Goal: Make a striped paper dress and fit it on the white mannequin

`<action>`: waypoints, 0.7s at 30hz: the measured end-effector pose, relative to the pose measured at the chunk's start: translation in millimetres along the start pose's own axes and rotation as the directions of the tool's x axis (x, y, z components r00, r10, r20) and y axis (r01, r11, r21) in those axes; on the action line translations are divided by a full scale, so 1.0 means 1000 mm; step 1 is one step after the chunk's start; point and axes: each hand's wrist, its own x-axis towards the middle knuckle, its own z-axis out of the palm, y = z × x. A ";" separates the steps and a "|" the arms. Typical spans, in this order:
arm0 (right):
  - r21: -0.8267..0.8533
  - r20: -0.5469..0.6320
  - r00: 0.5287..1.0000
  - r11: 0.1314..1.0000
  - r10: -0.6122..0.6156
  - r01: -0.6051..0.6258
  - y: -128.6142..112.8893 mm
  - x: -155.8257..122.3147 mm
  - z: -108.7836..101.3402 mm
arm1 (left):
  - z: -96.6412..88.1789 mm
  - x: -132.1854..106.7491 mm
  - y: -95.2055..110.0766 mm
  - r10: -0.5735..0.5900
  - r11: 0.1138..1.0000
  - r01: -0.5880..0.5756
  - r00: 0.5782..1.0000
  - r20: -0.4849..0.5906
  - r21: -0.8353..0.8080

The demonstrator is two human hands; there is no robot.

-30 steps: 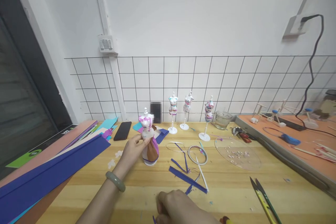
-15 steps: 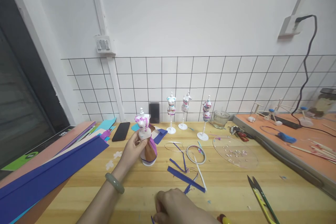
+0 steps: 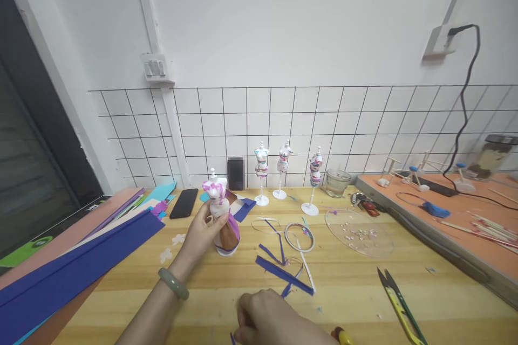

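My left hand (image 3: 206, 223) is wrapped round the waist of a small white dress-form mannequin (image 3: 218, 202). Purple patches cover its bust, and below hangs a brown and purple skirt with a thin blue band near the hem. It leans slightly left, its white base at the tabletop. Low in the middle, my right hand (image 3: 269, 315) is closed with fingers curled under. A thin blue strip (image 3: 232, 338) shows at its fingertips, mostly cut off by the frame edge. Just beyond that hand lie a wider blue strip (image 3: 283, 275) and a white strip (image 3: 307, 267).
Three decorated mannequins (image 3: 314, 172) stand at the back on stands. Colored sheets (image 3: 89, 248) and a phone (image 3: 184, 204) lie left. Rightward are a ring (image 3: 299, 237), a clear disc with tiny gems (image 3: 360, 233), a glass cup (image 3: 338, 182), thread snips (image 3: 399, 307) and an orange-topped tray (image 3: 457, 215).
The whole view has shifted slightly. In my left hand the mannequin's top has tipped a little to the left. My right hand keeps its closed pose in the same spot.
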 end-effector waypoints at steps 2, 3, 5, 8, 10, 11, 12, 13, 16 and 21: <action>0.010 -0.001 1.000 1.000 -0.004 0.004 0.001 0.000 0.000 | 0.000 0.000 -0.001 0.030 0.999 -0.029 0.997 -0.071 0.019; 0.015 0.000 1.000 1.000 -0.008 0.008 0.002 0.000 0.001 | 0.000 0.000 0.000 0.052 0.998 -0.049 0.992 -0.116 0.030; 0.019 0.002 1.000 1.000 -0.011 0.011 0.003 0.001 0.001 | 0.000 -0.001 0.002 0.109 0.994 -0.099 0.970 -0.219 0.054; 0.007 0.006 1.000 1.000 0.009 -0.009 0.004 0.001 0.002 | -0.003 -0.005 0.011 0.235 0.972 -0.206 0.880 -0.414 0.114; -0.005 0.003 1.000 1.000 0.023 -0.023 0.003 0.001 0.002 | -0.004 -0.011 0.020 0.328 0.945 -0.278 0.798 -0.506 0.173; -0.014 0.000 1.000 0.999 0.030 -0.030 0.001 0.002 0.003 | -0.003 -0.015 0.024 0.368 0.930 -0.309 0.774 -0.515 0.200; -0.030 -0.002 1.000 0.999 0.031 -0.031 0.000 0.004 0.004 | -0.001 -0.020 0.028 0.402 0.915 -0.336 0.770 -0.496 0.222; -0.056 0.002 1.000 0.998 0.028 -0.028 -0.002 0.005 0.005 | 0.002 -0.025 0.031 0.427 0.904 -0.358 0.785 -0.449 0.235; -0.130 0.031 0.999 0.991 -0.013 0.016 -0.004 0.011 0.009 | 0.017 -0.041 0.033 0.433 0.894 -0.383 0.871 -0.230 0.232; -0.012 0.081 0.990 0.993 -0.120 0.121 0.025 0.008 0.010 | 0.050 -0.063 0.018 0.248 0.945 -0.253 0.967 0.054 0.208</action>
